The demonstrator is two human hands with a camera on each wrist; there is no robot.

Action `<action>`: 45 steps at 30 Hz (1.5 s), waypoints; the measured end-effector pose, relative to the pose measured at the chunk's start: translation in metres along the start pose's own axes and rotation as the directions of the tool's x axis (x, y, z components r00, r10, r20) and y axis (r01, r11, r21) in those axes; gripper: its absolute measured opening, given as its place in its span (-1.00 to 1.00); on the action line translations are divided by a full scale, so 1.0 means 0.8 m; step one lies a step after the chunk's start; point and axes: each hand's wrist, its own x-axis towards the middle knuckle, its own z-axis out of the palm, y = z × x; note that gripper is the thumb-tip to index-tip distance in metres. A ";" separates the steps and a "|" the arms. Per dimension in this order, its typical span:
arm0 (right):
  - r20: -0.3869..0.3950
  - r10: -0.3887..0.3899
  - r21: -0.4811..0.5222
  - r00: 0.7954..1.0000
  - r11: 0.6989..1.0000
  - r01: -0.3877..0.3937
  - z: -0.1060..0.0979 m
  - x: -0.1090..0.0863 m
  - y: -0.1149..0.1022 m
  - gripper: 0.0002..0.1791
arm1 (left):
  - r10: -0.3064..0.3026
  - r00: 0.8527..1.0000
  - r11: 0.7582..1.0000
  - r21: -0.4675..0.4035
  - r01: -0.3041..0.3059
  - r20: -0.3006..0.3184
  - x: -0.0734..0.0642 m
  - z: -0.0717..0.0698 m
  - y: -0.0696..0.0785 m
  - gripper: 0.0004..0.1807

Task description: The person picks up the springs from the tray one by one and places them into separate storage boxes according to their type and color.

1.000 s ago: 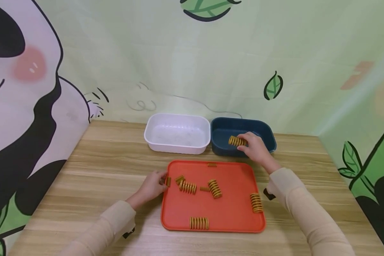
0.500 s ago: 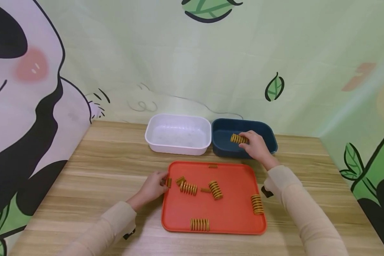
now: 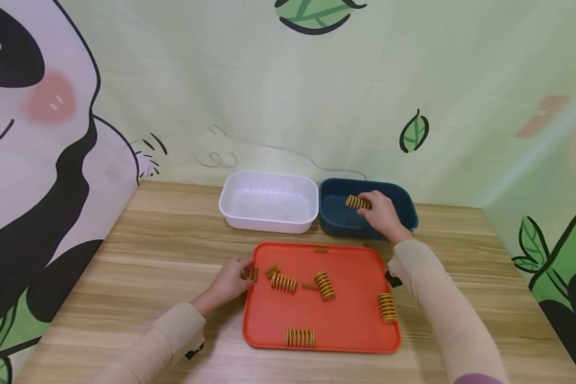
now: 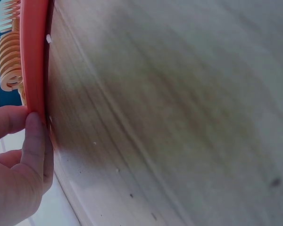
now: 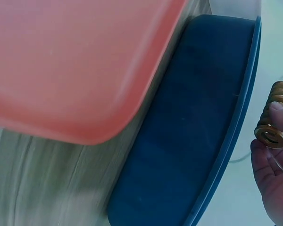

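My right hand (image 3: 381,211) pinches a large gold coil spring (image 3: 356,202) between thumb and fingers, above the dark blue bin (image 3: 333,223). In the right wrist view the spring (image 5: 276,113) is beyond the bin's rim, its coils partly covered by the thumb. My left hand (image 3: 229,279) grips the left rim of the red tray (image 3: 317,330); in the left wrist view its fingertips pinch that rim (image 4: 34,70). Beside those fingers, inside the tray, lies a small spring (image 3: 254,274). Several large and small gold springs lie across the tray, among them a large spring (image 3: 300,337) near the front edge.
A white bin (image 3: 269,223) stands against the left side of the blue one, both behind the tray. All rest on a wooden table (image 3: 173,234). A printed cloth backdrop (image 3: 249,96) hangs behind the table.
My right hand, still holding the large spring, has risen slightly over the blue bin, and its forearm has shifted left. My left hand stays at the tray's rim.
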 end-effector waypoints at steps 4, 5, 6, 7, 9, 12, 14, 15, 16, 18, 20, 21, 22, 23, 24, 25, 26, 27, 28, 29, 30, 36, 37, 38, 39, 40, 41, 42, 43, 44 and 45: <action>0.007 -0.005 -0.005 1.000 1.000 0.005 0.005 0.005 0.001 -0.59 | -0.001 1.000 1.000 -0.001 0.001 -0.001 -0.001 0.000 0.000 -0.43; 0.011 -0.002 -0.003 1.000 1.000 0.002 0.006 0.006 0.001 -0.59 | -0.003 1.000 1.000 -0.001 0.003 -0.003 0.000 0.000 0.000 -0.43; 0.017 0.002 0.002 1.000 1.000 -0.002 0.008 0.007 0.002 -0.59 | -0.003 1.000 1.000 0.000 0.003 -0.004 0.000 0.000 0.000 -0.43; 0.020 0.011 0.007 1.000 1.000 -0.012 0.009 0.008 0.001 -0.59 | -0.007 1.000 1.000 -0.002 0.007 -0.005 0.000 0.000 0.000 -0.43; 0.028 0.021 0.013 0.999 1.000 -0.022 0.012 0.008 0.001 -0.59 | -0.010 1.000 1.000 0.000 0.010 -0.007 0.001 0.000 0.000 -0.44; 0.030 0.026 0.008 0.999 1.000 -0.026 0.015 0.010 0.001 -0.59 | -0.008 1.000 1.000 0.000 0.008 -0.010 0.001 0.000 -0.001 -0.44; 0.033 0.024 0.001 0.999 1.000 -0.024 0.018 0.011 0.003 -0.59 | -0.007 1.000 1.000 0.000 0.007 -0.012 0.001 0.000 -0.001 -0.44; 0.035 0.025 -0.001 0.999 1.000 -0.025 0.019 0.012 0.004 -0.59 | -0.007 1.000 1.000 -0.002 0.007 -0.012 0.001 0.000 -0.001 -0.44; 0.037 0.028 -0.001 0.999 1.000 -0.028 0.020 0.012 0.005 -0.60 | -0.008 1.000 1.000 -0.002 0.008 -0.011 0.001 -0.001 -0.001 -0.44; 0.047 0.036 0.002 0.998 0.999 -0.036 0.021 0.013 0.006 -0.60 | -0.009 1.000 1.000 -0.001 0.009 -0.009 0.000 -0.001 -0.001 -0.44; 0.055 0.045 0.008 0.997 0.999 -0.045 0.022 0.014 0.007 -0.60 | -0.011 1.000 1.000 0.001 0.011 -0.006 0.000 0.000 -0.001 -0.44; 0.058 0.048 0.009 0.997 0.999 -0.049 0.022 0.014 0.007 -0.60 | -0.012 1.000 1.000 0.002 0.012 -0.004 -0.001 0.000 -0.002 -0.44; 0.060 0.051 0.008 0.997 0.999 -0.051 0.021 0.015 0.007 -0.60 | -0.012 1.000 1.000 0.003 0.012 -0.003 -0.001 0.000 -0.001 -0.45; 0.059 0.052 0.009 0.997 0.999 -0.053 0.021 0.015 0.007 -0.60 | -0.012 1.000 1.000 0.003 0.012 -0.004 -0.002 0.000 -0.002 -0.45; 0.059 0.054 0.006 0.997 0.998 -0.055 0.020 0.015 0.006 -0.60 | -0.012 1.000 1.000 0.002 0.012 -0.005 -0.002 0.001 -0.002 -0.45; 0.056 0.057 0.002 0.997 0.998 -0.057 0.020 0.016 0.006 -0.60 | -0.011 1.000 1.000 0.001 0.011 -0.006 -0.002 0.001 -0.002 -0.45; 0.053 0.061 0.000 0.997 0.998 -0.061 0.019 0.017 0.006 -0.60 | -0.009 1.000 1.000 0.000 0.009 -0.009 -0.003 0.001 -0.002 -0.45; 0.050 0.064 -0.003 0.997 0.998 -0.064 0.019 0.018 0.006 -0.60 | -0.008 1.000 1.000 -0.002 0.008 -0.010 -0.003 0.001 -0.002 -0.46; 0.049 0.069 -0.004 0.996 0.998 -0.069 0.019 0.019 0.006 -0.59 | -0.007 1.000 1.000 -0.005 0.007 -0.013 -0.003 0.001 -0.002 -0.45; 0.052 0.078 -0.001 0.996 0.997 -0.078 0.019 0.020 0.006 -0.59 | -0.006 1.000 1.000 -0.004 0.006 -0.013 -0.003 0.002 -0.002 -0.45; 0.053 0.086 -0.001 0.995 0.996 -0.086 0.019 0.021 0.006 -0.59 | -0.007 1.000 1.000 -0.005 0.007 -0.014 -0.003 0.001 -0.002 -0.45; 0.059 0.109 0.015 0.992 0.994 -0.110 0.020 0.027 0.006 -0.58 | 0.001 1.000 1.000 -0.014 -0.001 -0.018 -0.004 0.001 0.001 -0.46; 0.059 0.111 0.020 0.992 0.993 -0.112 0.020 0.027 0.006 -0.58 | 0.001 1.000 1.000 -0.014 -0.002 -0.019 -0.003 0.001 0.001 -0.46; 0.059 0.112 0.023 0.992 0.993 -0.114 0.021 0.028 0.005 -0.58 | -0.001 1.000 1.000 -0.013 0.001 -0.018 -0.003 0.000 0.001 -0.46; 0.060 0.113 0.027 0.992 0.993 -0.115 0.021 0.029 0.005 -0.58 | -0.005 1.000 1.000 -0.012 0.005 -0.016 -0.003 0.000 0.001 -0.46; 0.062 0.115 0.031 0.991 0.993 -0.117 0.022 0.029 0.004 -0.58 | -0.007 1.000 1.000 -0.011 0.007 -0.015 -0.002 0.000 0.001 -0.46; 0.065 0.117 0.037 0.991 0.992 -0.119 0.022 0.030 0.004 -0.58 | -0.008 1.000 1.000 -0.012 0.008 -0.014 -0.002 0.000 0.001 -0.46; 0.067 0.120 0.042 0.991 0.992 -0.123 0.022 0.030 0.003 -0.58 | -0.008 1.000 1.000 -0.010 0.008 -0.013 -0.002 0.000 0.001 -0.46; 0.069 0.119 0.044 0.991 0.992 -0.122 0.023 0.031 0.003 -0.58 | -0.009 1.000 1.000 -0.009 0.009 -0.012 -0.002 0.000 0.001 -0.45; 0.070 0.119 0.045 0.990 0.991 -0.122 0.023 0.031 0.003 -0.58 | -0.011 1.000 1.000 -0.009 0.011 -0.011 -0.001 -0.001 0.001 -0.45; 0.072 0.119 0.046 0.990 0.991 -0.122 0.024 0.031 0.003 -0.58 | -0.011 1.000 1.000 -0.007 0.011 -0.010 -0.001 -0.001 0.001 -0.45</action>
